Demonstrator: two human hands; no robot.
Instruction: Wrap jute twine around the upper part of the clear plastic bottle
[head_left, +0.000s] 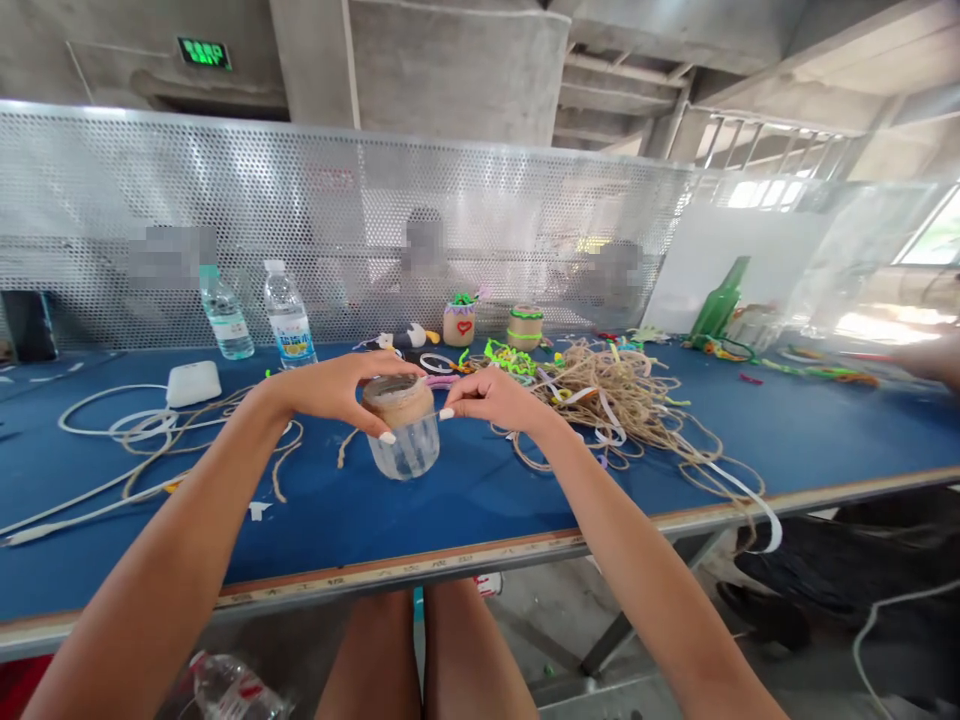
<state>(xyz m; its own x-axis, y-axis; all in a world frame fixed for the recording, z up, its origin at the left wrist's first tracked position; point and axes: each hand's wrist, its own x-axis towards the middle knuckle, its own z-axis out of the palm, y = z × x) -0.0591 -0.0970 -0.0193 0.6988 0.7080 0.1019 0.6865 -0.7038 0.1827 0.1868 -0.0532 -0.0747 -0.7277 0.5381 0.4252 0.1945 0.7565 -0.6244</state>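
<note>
Your left grip (367, 400) holds the clear jar (405, 447) near its brown-banded rim.
The jar is on or just above the counter (450, 525), left of the twine heap (615, 400); beside it, your right grip (448, 400) pinches a thin strand (436, 413).

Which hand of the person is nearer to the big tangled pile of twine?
Right. The right hand is left of the pile of twine, close to it; the left hand is farther left, gripping the clear jar.
</note>
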